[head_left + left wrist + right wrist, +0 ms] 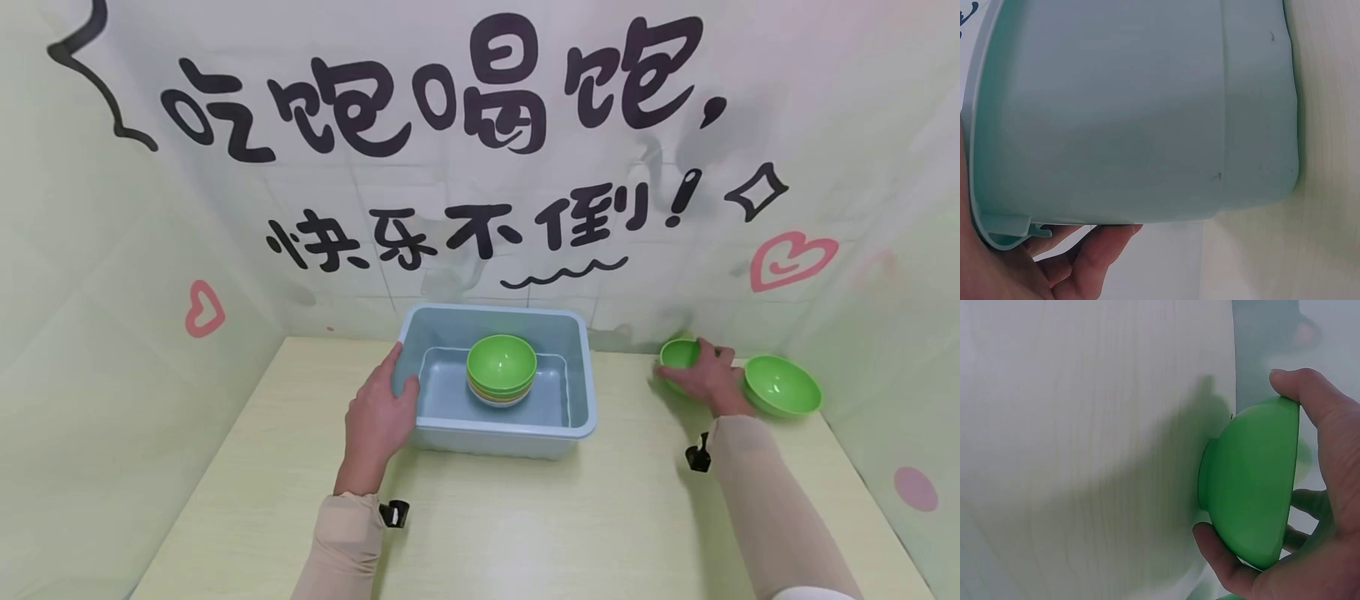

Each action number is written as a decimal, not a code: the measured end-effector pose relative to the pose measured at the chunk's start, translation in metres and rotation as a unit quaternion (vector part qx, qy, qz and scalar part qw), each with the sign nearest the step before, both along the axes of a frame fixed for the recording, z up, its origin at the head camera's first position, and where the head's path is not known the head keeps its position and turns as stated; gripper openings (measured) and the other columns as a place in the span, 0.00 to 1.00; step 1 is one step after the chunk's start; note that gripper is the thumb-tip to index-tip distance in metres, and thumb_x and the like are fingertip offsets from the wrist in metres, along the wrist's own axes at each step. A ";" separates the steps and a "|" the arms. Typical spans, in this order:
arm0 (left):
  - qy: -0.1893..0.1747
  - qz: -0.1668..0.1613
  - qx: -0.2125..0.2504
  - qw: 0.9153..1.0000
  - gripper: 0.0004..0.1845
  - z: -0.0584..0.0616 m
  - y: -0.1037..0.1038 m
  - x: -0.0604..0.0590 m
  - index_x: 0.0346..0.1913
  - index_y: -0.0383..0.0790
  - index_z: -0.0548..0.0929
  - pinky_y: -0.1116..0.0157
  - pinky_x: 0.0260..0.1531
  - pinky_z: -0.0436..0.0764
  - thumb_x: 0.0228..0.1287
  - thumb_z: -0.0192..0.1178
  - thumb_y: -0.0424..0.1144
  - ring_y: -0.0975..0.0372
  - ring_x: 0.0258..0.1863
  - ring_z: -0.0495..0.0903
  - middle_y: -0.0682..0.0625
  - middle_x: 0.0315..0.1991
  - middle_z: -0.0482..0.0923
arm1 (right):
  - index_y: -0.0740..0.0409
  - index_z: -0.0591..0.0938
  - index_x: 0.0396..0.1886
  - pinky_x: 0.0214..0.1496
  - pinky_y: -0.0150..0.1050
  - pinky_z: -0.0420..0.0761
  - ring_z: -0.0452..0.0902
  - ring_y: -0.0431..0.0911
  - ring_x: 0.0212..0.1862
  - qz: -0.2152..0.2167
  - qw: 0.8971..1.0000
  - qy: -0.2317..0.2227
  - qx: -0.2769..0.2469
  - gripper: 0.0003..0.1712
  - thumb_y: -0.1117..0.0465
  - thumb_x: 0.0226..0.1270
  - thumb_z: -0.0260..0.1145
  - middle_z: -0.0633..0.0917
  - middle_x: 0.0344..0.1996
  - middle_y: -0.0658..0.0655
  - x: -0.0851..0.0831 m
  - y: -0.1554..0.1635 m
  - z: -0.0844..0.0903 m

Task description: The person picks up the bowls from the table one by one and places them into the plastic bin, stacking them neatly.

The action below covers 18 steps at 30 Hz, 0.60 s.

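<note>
A light blue plastic bin [502, 432] stands at the table's middle, and my left hand [378, 417] grips its left rim. In the left wrist view the fingers [1100, 256] bend against the wall of the bin [1122, 125]. Inside the bin sits a stack of bowls [501, 367], a green one on top with yellowish and white edges under it. At the back right, my right hand [708, 379] holds a green bowl [1250, 481], thumb and fingers spread around its rim and side. Just right of that hand lies another green bowl [783, 387].
The pale wooden table [510, 525] meets a white wall sheet [337, 192] with black lettering close behind the bin and bowls. Pale side sheets rise at left and right. A small black device [697, 454] sits at the right wrist.
</note>
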<state>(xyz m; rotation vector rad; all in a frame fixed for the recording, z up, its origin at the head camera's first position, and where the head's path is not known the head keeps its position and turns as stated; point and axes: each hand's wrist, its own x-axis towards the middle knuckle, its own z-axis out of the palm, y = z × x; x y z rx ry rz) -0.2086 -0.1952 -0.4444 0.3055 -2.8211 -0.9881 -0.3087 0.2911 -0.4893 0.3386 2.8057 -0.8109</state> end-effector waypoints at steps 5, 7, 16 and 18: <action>0.000 0.000 -0.003 1.000 0.33 -0.002 -0.001 0.000 0.81 0.54 0.58 0.35 0.56 0.76 0.76 0.44 0.53 0.37 0.69 0.72 0.42 0.77 0.66 | 0.67 0.42 0.82 0.56 0.75 0.73 0.51 0.85 0.64 0.004 1.000 0.009 0.001 0.71 0.29 0.58 0.67 0.44 0.72 0.86 0.002 -0.002 0.001; -0.001 0.001 -0.006 1.000 0.33 -0.002 -0.001 0.000 0.81 0.54 0.58 0.34 0.56 0.76 0.76 0.44 0.53 0.37 0.70 0.72 0.42 0.77 0.66 | 0.67 0.42 0.82 0.56 0.74 0.74 0.52 0.84 0.64 0.005 1.000 0.011 -0.006 0.71 0.29 0.59 0.68 0.45 0.72 0.85 0.004 -0.005 0.003; -0.002 -0.001 -0.006 1.000 0.33 -0.002 -0.001 0.000 0.81 0.54 0.58 0.34 0.57 0.75 0.76 0.44 0.54 0.38 0.71 0.71 0.43 0.77 0.66 | 0.67 0.46 0.81 0.57 0.74 0.73 0.53 0.83 0.65 0.021 0.998 0.052 -0.012 0.69 0.28 0.60 0.66 0.48 0.72 0.84 0.004 -0.014 0.015; -0.001 0.000 -0.006 1.000 0.33 -0.002 -0.001 0.000 0.81 0.54 0.58 0.34 0.57 0.75 0.76 0.44 0.53 0.38 0.71 0.71 0.43 0.77 0.65 | 0.67 0.47 0.81 0.57 0.74 0.72 0.55 0.82 0.65 0.026 0.997 0.065 -0.009 0.70 0.26 0.59 0.66 0.49 0.72 0.84 0.003 -0.017 0.020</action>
